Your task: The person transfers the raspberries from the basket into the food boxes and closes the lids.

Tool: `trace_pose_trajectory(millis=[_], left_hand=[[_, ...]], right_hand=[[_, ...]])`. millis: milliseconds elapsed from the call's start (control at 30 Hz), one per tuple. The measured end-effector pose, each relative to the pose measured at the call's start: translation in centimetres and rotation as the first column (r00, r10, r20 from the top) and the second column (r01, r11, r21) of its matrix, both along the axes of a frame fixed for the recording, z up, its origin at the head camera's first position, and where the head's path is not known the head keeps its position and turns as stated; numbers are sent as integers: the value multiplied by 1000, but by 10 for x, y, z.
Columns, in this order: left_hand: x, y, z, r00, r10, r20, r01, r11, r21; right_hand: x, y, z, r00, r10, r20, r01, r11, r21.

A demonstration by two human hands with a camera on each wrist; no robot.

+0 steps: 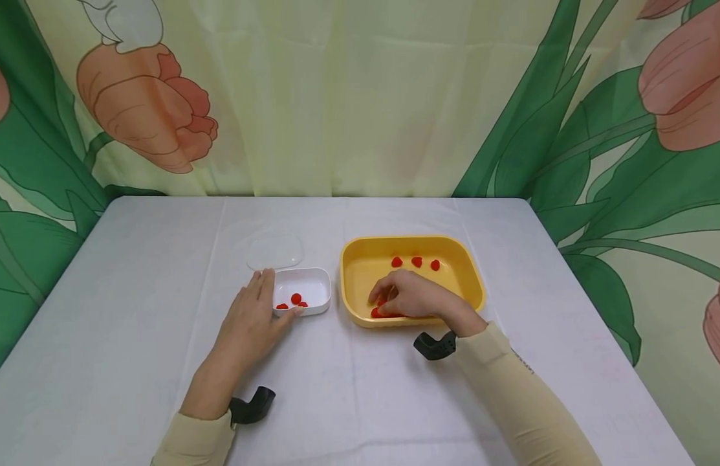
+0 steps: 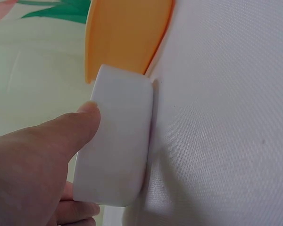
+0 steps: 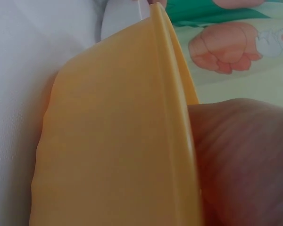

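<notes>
Left grip [image 1: 250, 323] holds white box [image 1: 314, 288], red pieces [image 1: 296, 298] inside. Right grip [image 1: 416, 295] inside yellow tray [image 1: 360, 265], at more red pieces; can't tell if pinching one.

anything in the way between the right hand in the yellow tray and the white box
No loose thing shows between the right hand and the white box. Only the yellow tray wall, a strip of tablecloth and the box's rim intervene; the left hand leaves the tray-facing side uncovered.
</notes>
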State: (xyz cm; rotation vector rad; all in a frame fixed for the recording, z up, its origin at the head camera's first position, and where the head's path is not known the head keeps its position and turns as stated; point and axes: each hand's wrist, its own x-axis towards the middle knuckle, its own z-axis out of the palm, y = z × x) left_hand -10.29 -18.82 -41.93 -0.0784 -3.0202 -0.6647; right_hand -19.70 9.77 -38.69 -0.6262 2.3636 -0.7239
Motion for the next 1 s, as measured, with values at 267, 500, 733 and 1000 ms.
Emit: trace_pose_trajectory(millis=[267, 500, 733, 1000], left_hand=[[0, 1, 0, 1000, 8, 8, -8, 1000, -7], [0, 1, 1, 1000, 7, 13, -7, 1000, -13], [0, 2, -1, 1000, 15, 8, -15, 1000, -4], [0, 2, -1, 1000, 10, -10, -10, 1000, 8]], right_hand=[[-1, 0, 0, 999, 46, -5, -46, 998, 34], [-3, -3, 2, 995, 97, -28, -94, 991, 93], [-5, -4, 4, 997, 69, -26, -65, 988, 139], [-9, 1, 4, 995, -17, -94, 32, 987, 160]])
